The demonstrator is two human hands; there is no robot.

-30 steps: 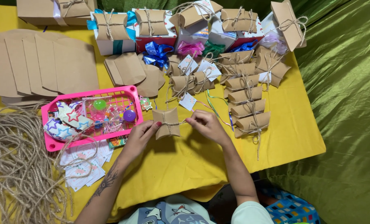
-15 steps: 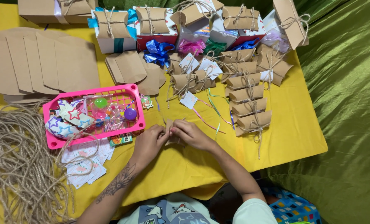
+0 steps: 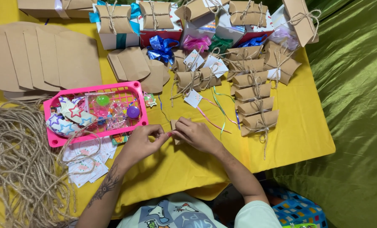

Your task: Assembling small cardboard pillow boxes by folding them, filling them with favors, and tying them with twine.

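Head view shows your left hand (image 3: 143,141) and right hand (image 3: 195,135) meeting over the yellow desk (image 3: 298,135), just below the pink basket (image 3: 134,86). Both grips are pressed together, pinching a small kraft box (image 3: 174,125) between the fingertips; your right hand covers most of it. You cannot tell which way its long axis runs. Twine (image 3: 15,169) lies heaped to the left, and tied boxes (image 3: 256,107) sit stacked to the right.
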